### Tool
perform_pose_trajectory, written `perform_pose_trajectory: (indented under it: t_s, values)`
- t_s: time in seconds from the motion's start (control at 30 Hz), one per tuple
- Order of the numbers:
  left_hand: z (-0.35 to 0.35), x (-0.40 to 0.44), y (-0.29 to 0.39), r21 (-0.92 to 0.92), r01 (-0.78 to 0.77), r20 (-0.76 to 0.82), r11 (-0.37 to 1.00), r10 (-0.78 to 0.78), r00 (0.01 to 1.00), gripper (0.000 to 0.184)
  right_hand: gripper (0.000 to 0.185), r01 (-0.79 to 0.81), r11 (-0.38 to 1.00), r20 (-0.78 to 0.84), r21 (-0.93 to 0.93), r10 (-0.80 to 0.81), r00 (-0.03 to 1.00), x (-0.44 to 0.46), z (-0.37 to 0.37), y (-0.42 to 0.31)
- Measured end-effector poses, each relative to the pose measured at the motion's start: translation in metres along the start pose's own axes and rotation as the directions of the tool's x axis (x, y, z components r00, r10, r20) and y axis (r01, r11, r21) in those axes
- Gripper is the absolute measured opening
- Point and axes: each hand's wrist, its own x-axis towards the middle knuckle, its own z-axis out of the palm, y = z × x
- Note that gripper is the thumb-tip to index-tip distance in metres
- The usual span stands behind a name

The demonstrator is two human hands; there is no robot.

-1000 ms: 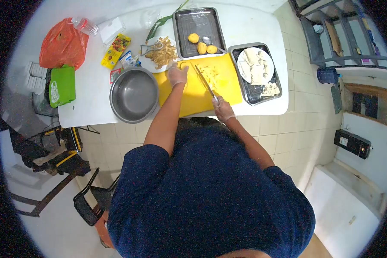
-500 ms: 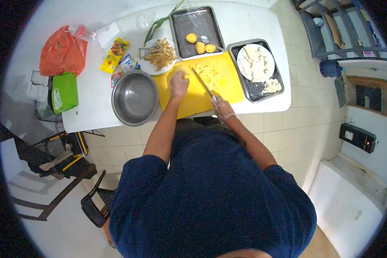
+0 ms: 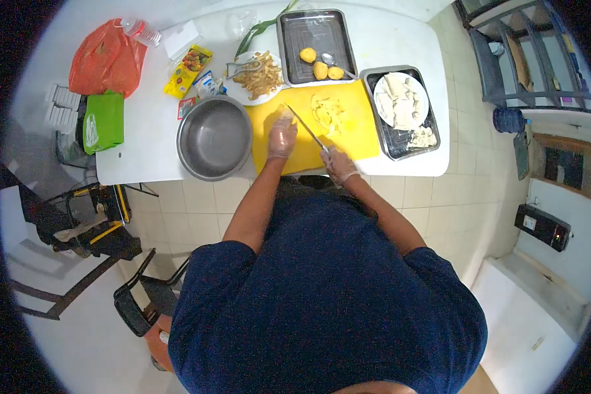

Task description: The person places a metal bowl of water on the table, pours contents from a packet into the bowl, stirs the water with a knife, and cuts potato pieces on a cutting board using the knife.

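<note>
My right hand [image 3: 339,165], in a clear plastic glove, grips a kitchen knife [image 3: 306,127] by its handle. The blade slants up and left over a yellow cutting board [image 3: 354,141], its tip close to the fingers of my left hand [image 3: 283,136]. That hand is gloved too, its fingers closed on a pale yellow piece of potato [image 3: 284,111], mostly hidden. Cut potato strips [image 3: 328,114] lie in a loose heap on the board, right of the blade.
A metal bowl [image 3: 215,139] stands left of the board. Behind are a plate of peelings [image 3: 259,75] with a peeler [image 3: 241,68] and a tray [image 3: 316,29] with peeled potatoes [image 3: 320,70] and a spoon. Rightward, another tray [image 3: 392,146] holds a plate of pale pieces [image 3: 400,102].
The whole view has shifted slightly, so the table things appear further right. My left hand has turned a little, its fingers now nearer the knife's tip. The knife stays in my right hand.
</note>
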Motion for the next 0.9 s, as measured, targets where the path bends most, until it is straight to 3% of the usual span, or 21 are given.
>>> perform_pose_trajectory:
  t_s: [0.07, 0.17, 0.27, 0.47, 0.57, 0.77, 0.87, 0.9]
  values:
    - [0.000, 0.001, 0.001, 0.057, -0.080, -0.011, 0.995, 0.081, 0.997, 0.027, 0.042, -0.009, 1.000, -0.009, -0.026, 0.009, 1.000, 0.000, -0.001, -0.002]
    - [0.000, -0.001, 0.002, 0.044, -0.072, 0.000, 0.996, 0.072, 0.997, 0.026, 0.045, 0.030, 0.999, -0.026, -0.011, -0.030, 0.999, 0.000, 0.000, 0.001]
    - [0.001, 0.000, 0.000, 0.083, -0.059, 0.033, 0.995, 0.057, 0.998, 0.025, 0.046, -0.020, 1.000, 0.007, -0.020, 0.020, 1.000, 0.000, -0.003, -0.004]
    - [0.012, 0.003, -0.016, 0.131, -0.193, -0.028, 0.972, 0.199, 0.980, 0.020, 0.044, -0.077, 0.995, 0.103, -0.065, 0.083, 0.991, -0.007, -0.021, -0.022]
    - [0.004, 0.006, -0.002, 0.149, -0.111, 0.020, 0.983, 0.109, 0.994, 0.027, 0.046, -0.042, 0.998, 0.021, -0.044, 0.043, 0.999, -0.011, -0.013, -0.011]
    - [-0.003, 0.006, 0.010, 0.140, -0.047, 0.050, 0.989, 0.040, 0.998, 0.023, 0.044, -0.096, 0.994, 0.079, -0.056, 0.101, 0.992, -0.015, -0.022, -0.019]
    - [0.001, 0.008, 0.009, 0.165, -0.081, 0.045, 0.983, 0.074, 0.996, 0.022, 0.045, -0.041, 0.993, 0.156, -0.114, 0.059, 0.986, -0.017, -0.041, -0.040]
    - [0.005, 0.008, 0.003, 0.138, -0.160, -0.007, 0.977, 0.162, 0.987, 0.022, 0.046, -0.040, 0.991, 0.156, -0.124, 0.060, 0.986, -0.015, -0.041, -0.041]
